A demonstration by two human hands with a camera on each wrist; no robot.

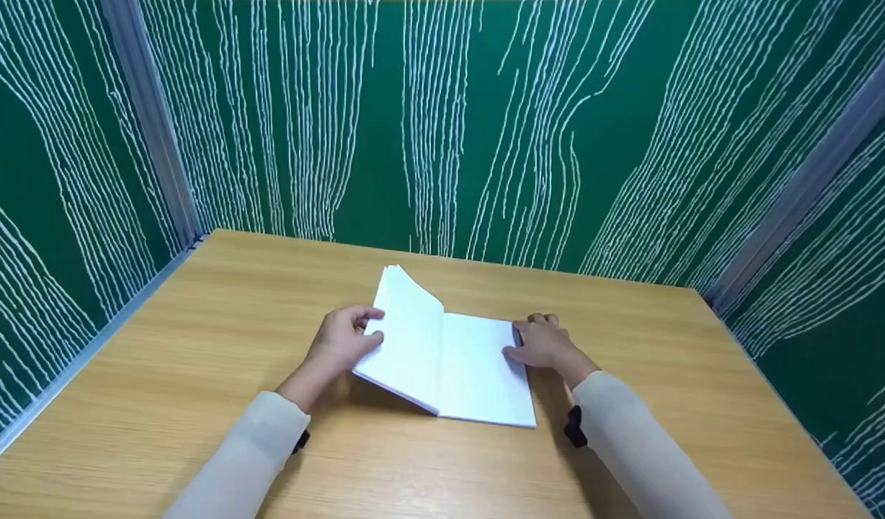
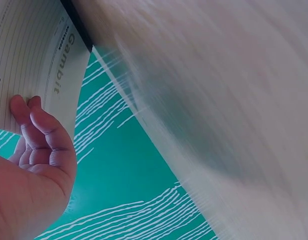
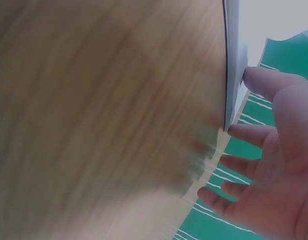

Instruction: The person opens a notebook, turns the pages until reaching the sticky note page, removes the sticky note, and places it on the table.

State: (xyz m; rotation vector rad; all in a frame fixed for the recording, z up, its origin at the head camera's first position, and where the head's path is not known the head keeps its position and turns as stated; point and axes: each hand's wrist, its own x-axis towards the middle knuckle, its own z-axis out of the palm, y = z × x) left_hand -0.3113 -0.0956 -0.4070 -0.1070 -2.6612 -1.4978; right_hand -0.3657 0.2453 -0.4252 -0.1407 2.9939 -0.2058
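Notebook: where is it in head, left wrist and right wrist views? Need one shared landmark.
Head: the notebook lies open at table centre, between both hands.
Left wrist: top left, its cover and lined pages behind the left hand.
Right wrist: top right, seen edge-on against the right hand.
Shared landmark: the green wall with white lines.

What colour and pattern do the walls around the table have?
The walls are dark green with thin, wavy white vertical lines, seen best in the head view.

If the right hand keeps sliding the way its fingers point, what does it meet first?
The right hand already touches the notebook; going left across the flat page, it would probably meet the raised pages held by the left hand.
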